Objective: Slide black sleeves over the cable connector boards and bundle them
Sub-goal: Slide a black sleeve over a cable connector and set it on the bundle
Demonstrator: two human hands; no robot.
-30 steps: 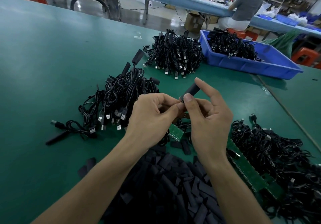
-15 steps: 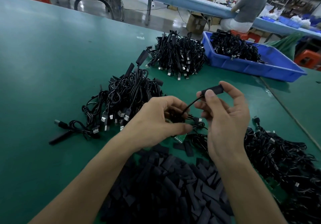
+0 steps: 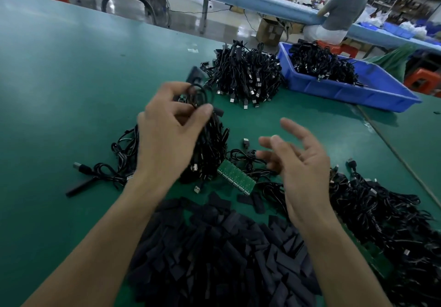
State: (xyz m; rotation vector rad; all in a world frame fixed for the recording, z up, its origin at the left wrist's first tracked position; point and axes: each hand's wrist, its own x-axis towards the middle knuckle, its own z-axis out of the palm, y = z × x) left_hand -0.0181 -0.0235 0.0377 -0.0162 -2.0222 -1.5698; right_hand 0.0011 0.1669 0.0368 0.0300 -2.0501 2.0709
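My left hand point(image 3: 167, 130) pinches a coiled black cable point(image 3: 199, 94) above the heap of sleeved cables point(image 3: 210, 149) at centre left. My right hand point(image 3: 300, 161) hovers to the right of it, fingers spread and holding nothing. A green connector board panel point(image 3: 235, 175) lies flat between my hands. A big pile of loose black sleeves point(image 3: 214, 254) fills the near middle. A mass of unsleeved black cables point(image 3: 381, 216) lies at the right, partly covering another green panel point(image 3: 379, 256).
A bundled cable heap point(image 3: 245, 77) sits further back, next to a blue bin point(image 3: 353, 92) with more cables. One loose sleeved cable end point(image 3: 78, 186) lies at the left. A person sits at a far bench point(image 3: 338, 13). The green table point(image 3: 71, 80) stretches left.
My right hand has let go of the sleeved connector and opened. My left hand has carried the coiled cable up and left over the centre-left heap.
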